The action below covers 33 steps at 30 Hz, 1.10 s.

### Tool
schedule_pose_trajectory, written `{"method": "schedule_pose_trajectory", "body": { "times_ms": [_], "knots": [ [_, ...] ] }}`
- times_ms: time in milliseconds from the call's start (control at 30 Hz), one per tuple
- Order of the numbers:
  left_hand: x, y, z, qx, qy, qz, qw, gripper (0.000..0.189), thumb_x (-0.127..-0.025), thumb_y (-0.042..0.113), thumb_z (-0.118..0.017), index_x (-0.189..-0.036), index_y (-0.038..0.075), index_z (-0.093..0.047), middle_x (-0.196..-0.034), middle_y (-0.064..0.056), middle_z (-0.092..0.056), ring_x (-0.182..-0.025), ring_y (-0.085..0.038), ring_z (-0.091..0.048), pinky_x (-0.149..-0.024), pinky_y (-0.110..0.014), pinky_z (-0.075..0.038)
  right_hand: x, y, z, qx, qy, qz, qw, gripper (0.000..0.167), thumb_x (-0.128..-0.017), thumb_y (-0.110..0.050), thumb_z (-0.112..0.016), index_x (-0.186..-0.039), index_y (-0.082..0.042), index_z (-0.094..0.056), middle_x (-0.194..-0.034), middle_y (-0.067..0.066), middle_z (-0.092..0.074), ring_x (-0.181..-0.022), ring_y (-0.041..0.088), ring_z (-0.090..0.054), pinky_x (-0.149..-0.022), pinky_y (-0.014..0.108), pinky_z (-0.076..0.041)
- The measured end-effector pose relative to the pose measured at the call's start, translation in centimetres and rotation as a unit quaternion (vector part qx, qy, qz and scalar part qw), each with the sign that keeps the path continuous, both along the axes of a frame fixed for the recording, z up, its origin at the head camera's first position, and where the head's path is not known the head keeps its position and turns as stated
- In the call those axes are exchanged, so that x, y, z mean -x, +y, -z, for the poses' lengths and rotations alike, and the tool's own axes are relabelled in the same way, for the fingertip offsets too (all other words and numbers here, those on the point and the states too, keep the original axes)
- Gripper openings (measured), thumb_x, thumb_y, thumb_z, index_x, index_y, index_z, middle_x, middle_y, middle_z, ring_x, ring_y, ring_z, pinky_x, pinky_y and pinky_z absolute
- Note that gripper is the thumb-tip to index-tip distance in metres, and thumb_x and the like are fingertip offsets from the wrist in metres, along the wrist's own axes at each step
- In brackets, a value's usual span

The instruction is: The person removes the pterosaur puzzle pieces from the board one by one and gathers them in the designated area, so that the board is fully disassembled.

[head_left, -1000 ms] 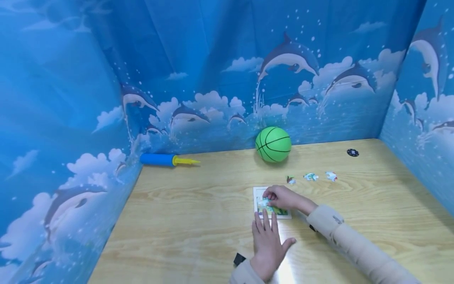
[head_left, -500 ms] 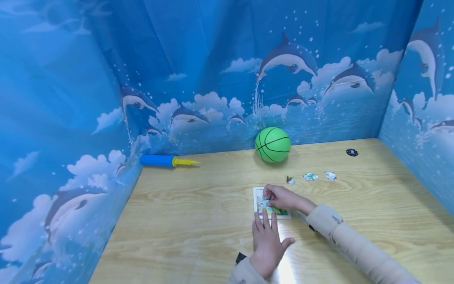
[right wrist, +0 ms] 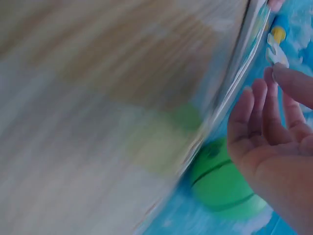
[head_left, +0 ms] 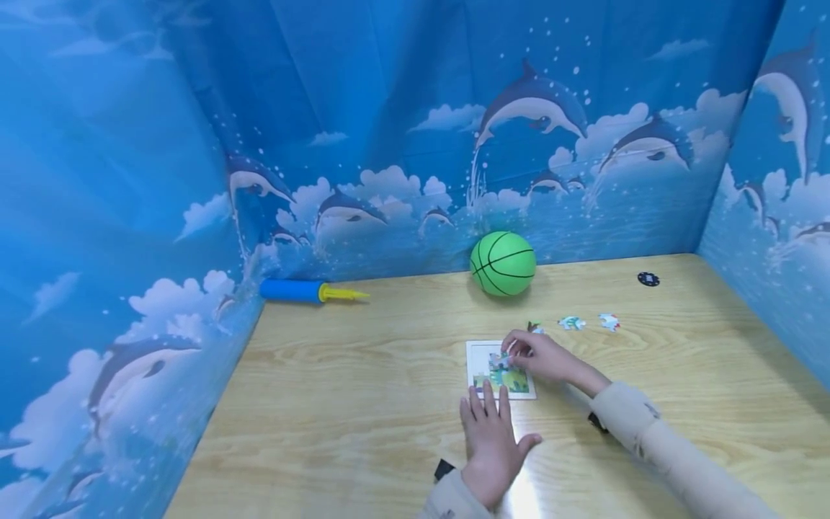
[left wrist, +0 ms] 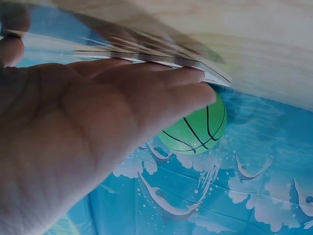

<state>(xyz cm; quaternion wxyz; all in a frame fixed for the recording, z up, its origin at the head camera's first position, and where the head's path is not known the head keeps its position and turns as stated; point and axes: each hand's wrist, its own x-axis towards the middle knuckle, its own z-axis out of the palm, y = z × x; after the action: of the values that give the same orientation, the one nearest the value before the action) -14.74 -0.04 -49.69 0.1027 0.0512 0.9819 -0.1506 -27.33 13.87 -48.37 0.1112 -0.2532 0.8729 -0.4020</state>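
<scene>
A small jigsaw puzzle tray [head_left: 478, 358] with a white border lies on the table, part of its picture filled with joined pieces [head_left: 516, 380]. My right hand [head_left: 543, 356] is over the tray's upper right side, pinching a puzzle piece [right wrist: 277, 53] between thumb and index finger; in the right wrist view the piece stands out past the fingertips. My left hand [head_left: 491, 441] lies with straight, spread fingers, their tips on the tray's near edge. In the left wrist view this hand [left wrist: 98, 117] sits along the tray's side [left wrist: 215, 77].
Behind the right hand lie two loose puzzle pieces, one white and green [head_left: 572, 323], one white and red [head_left: 609, 321], plus a third piece [head_left: 534, 328] partly covered. A green ball [head_left: 503, 264], a blue and yellow hand pump [head_left: 295, 291] and a black round chip [head_left: 648, 279] are farther back.
My right hand has moved right across the tray with the pinched piece, uncovering the tray's blank upper left. My left hand stays almost where it was.
</scene>
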Motion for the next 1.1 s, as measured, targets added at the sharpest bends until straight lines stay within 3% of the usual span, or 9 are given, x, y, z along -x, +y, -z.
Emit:
{"method": "schedule_pose_trajectory", "body": {
  "times_ms": [167, 300, 667, 833, 1100],
  "knots": [
    [0.0, 0.0, 0.2, 0.002, 0.005, -0.010, 0.9999, 0.091, -0.080, 0.087, -0.012, -0.154, 0.036, -0.025, -0.161, 0.002, -0.028, -0.147, -0.024, -0.031, -0.120, -0.042, -0.029, 0.1, 3.4, 0.2, -0.017, 0.005, 0.085, 0.9962, 0.019, -0.088, -0.001, -0.063, -0.107, 0.002, -0.063, -0.094, 0.013, -0.069, -0.088, 0.023, -0.065, -0.082, 0.040, -0.057],
    [-0.1, -0.1, 0.3, 0.000, 0.010, -0.011, 0.9999, 0.092, -0.079, 0.087, -0.012, -0.154, 0.035, -0.026, -0.161, 0.002, -0.029, -0.147, -0.025, -0.032, -0.120, -0.042, -0.030, 0.2, 5.2, 0.3, -0.042, -0.008, 0.108, 0.9933, 0.021, -0.089, -0.003, -0.064, -0.108, 0.006, -0.063, -0.094, 0.017, -0.069, -0.088, 0.027, -0.066, -0.082, 0.045, -0.057],
    [-0.2, 0.0, 0.3, -0.016, 0.002, -0.008, 0.9998, 0.092, -0.080, 0.087, -0.014, -0.154, 0.034, -0.025, -0.161, 0.001, -0.028, -0.147, -0.026, -0.031, -0.120, -0.043, -0.030, 0.1, 5.0, 0.8, -0.070, 0.022, 0.081, 0.9940, 0.019, -0.085, -0.001, -0.067, -0.102, 0.007, -0.064, -0.090, 0.016, -0.067, -0.082, 0.024, -0.063, -0.076, 0.039, -0.057],
    [-0.1, 0.1, 0.3, -0.022, 0.002, -0.009, 0.9997, 0.092, -0.080, 0.087, -0.015, -0.154, 0.034, -0.025, -0.161, 0.001, -0.027, -0.148, -0.025, -0.030, -0.120, -0.042, -0.031, 0.0, 4.9, 0.7, -0.076, 0.013, 0.082, 0.9936, 0.020, -0.084, -0.001, -0.067, -0.102, 0.008, -0.065, -0.090, 0.016, -0.067, -0.084, 0.025, -0.064, -0.079, 0.041, -0.057],
    [0.1, -0.2, 0.3, -0.013, 0.023, 0.011, 0.9996, 0.092, -0.081, 0.086, -0.016, -0.154, 0.031, -0.028, -0.160, -0.001, -0.032, -0.145, -0.027, -0.034, -0.118, -0.040, -0.034, 0.3, 3.8, 0.8, -0.024, 0.066, 0.067, 0.9953, 0.022, -0.086, -0.005, -0.066, -0.105, 0.007, -0.065, -0.097, 0.021, -0.067, -0.082, 0.023, -0.063, -0.075, 0.039, -0.057]
  ]
}}
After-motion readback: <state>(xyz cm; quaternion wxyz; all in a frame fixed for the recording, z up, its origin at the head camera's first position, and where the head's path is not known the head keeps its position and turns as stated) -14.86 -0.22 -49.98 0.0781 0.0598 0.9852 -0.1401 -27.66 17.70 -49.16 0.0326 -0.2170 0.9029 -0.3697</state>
